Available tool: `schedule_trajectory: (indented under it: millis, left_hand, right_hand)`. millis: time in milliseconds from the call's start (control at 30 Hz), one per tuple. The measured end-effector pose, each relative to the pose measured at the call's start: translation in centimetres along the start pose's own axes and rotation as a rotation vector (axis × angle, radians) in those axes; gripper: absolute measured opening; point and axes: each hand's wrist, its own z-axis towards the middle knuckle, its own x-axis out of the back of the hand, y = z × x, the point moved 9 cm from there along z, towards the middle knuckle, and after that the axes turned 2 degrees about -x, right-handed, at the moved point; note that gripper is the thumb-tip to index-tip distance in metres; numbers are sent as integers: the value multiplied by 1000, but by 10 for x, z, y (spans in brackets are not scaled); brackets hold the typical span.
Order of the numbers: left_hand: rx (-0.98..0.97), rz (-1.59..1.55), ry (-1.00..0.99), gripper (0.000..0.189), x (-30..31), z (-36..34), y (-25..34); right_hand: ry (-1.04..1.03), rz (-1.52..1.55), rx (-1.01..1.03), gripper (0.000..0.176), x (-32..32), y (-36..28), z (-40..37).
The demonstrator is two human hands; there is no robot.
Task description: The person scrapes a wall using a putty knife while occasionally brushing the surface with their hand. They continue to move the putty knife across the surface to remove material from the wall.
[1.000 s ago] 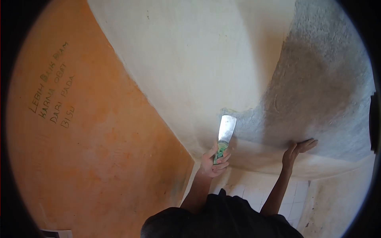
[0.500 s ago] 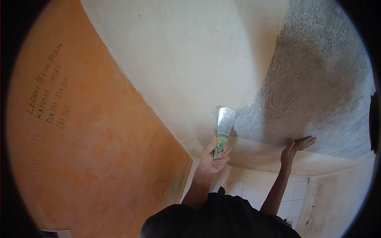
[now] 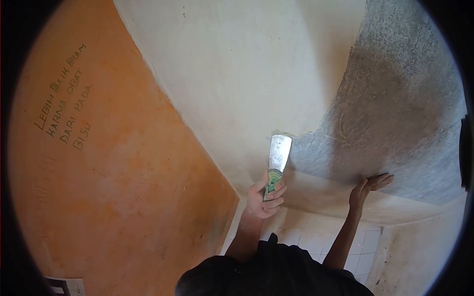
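Note:
My left hand (image 3: pixel 265 200) is wrapped round the green handle of a scraper (image 3: pixel 280 153), whose metal blade points upward. The blade's top edge lies at the border between the pale coating (image 3: pixel 247 74) and the bare grey patch (image 3: pixel 390 98). To the right, my right hand (image 3: pixel 371 186) rests near the lower edge of the grey patch, its fingers stretched out to the right and holding nothing.
An orange wall (image 3: pixel 133 172) with green handwriting (image 3: pixel 61 93) fills the left side. White tiles (image 3: pixel 358 241) show behind my arms. At the bottom left is part of a printed sheet (image 3: pixel 74 286). A dark object (image 3: pixel 465 153) stands at the right edge.
The scraper and my left hand have shifted very slightly left, with the blade a little more upright. The view has tilted slightly, and more of the printed sheet shows. My right hand stays nearly in place.

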Motion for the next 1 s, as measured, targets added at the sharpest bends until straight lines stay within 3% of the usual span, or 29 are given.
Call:
schedule_trajectory:
  millis: [233,300,400,500,1000]
  left_hand:
    - [-44,81,82,49,-4,10,16]
    - [-19,86,-39,49,-31,25,10]
    - [0,77,12,49,21,1,2]
    - [78,26,-31,49,-10,2,1]
    - [108,25,29,51,-2,-10,9]
  right_hand:
    - [17,-100,58,90,5,5,3]
    - [11,-148,82,90,4,5,4]
    - [95,-184,137,90,11,1,3]
    - [78,-174,105,88,10,-8,2]
    - [132,-174,109,87,7,-19,0]
